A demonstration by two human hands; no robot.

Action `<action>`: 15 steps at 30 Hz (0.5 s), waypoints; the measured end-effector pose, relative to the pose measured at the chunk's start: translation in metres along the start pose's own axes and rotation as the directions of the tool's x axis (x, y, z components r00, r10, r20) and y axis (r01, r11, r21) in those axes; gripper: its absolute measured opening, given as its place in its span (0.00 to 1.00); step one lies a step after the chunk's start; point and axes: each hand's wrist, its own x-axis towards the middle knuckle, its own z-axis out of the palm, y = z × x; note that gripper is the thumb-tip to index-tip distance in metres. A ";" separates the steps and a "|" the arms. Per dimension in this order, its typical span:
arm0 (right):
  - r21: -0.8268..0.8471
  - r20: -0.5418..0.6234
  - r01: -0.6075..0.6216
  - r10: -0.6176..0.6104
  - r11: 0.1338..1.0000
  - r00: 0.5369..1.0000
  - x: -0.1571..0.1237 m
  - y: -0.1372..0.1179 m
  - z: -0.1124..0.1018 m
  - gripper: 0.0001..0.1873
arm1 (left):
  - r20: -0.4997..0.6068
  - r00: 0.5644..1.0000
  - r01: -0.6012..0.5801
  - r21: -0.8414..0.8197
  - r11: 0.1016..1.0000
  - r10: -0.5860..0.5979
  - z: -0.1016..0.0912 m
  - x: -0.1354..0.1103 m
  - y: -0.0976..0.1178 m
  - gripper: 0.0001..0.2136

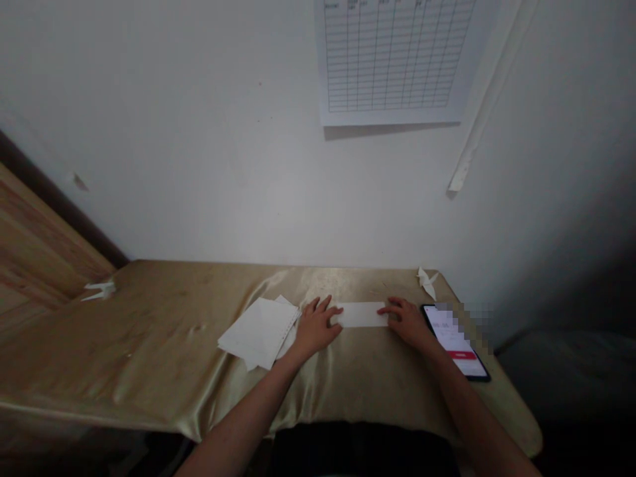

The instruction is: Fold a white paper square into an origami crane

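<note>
Paper strip point(360, 315): white, long and narrow, lying flat on the cloth between the two hands; it serves as the clock's centre, twelve towards the wall.
Left hand point(314, 329): at nine o'clock, palm down, fingers spread wide; the thumb and forefinger stand apart and meet the strip's near end, with no clear pinch on it.
Right hand point(408, 323): at three o'clock, fingers loosely bent and partly open, a fingertip resting on the strip's other end; whether it presses hard, I cannot tell.
Paper sheets point(261, 331): at nine o'clock beyond the left hand, a loose, uneven pile, one edge punched with small holes.
Phone point(460, 348): between three and four o'clock, just beside the right forearm, screen lit with a red band, its upper edge partly blurred.
Folded paper piece point(426, 283): white and pointed, at two o'clock, near the table's far corner.
Second folded piece point(102, 290): white, well apart at nine o'clock.
Table cloth point(163, 318): shiny gold-brown, wrinkled, under all of these.
Wall chart point(392, 66): a ruled grid, at twelve o'clock.
Wall strip point(489, 106): pale, slanting, at one o'clock.
</note>
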 end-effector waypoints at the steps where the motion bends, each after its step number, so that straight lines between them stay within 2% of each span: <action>1: -0.003 -0.017 -0.004 0.004 1.000 1.000 -0.001 -0.003 0.001 0.20 | -0.003 1.000 0.005 -0.002 1.000 -0.005 0.000 -0.001 0.001 0.21; 4: -0.040 -0.060 -0.018 0.015 0.999 0.998 -0.007 -0.015 0.004 0.17 | -0.024 1.000 0.006 0.009 1.000 -0.006 0.001 -0.001 0.008 0.21; 9: -0.093 -0.116 -0.103 0.092 0.990 0.989 -0.012 -0.034 0.013 0.22 | -0.080 0.996 0.042 0.060 0.997 -0.038 0.011 0.001 0.023 0.26; 15: -0.122 -0.133 -0.139 0.123 0.983 0.983 -0.009 -0.041 0.018 0.26 | -0.086 0.990 0.114 0.069 0.991 -0.108 0.022 0.005 0.040 0.35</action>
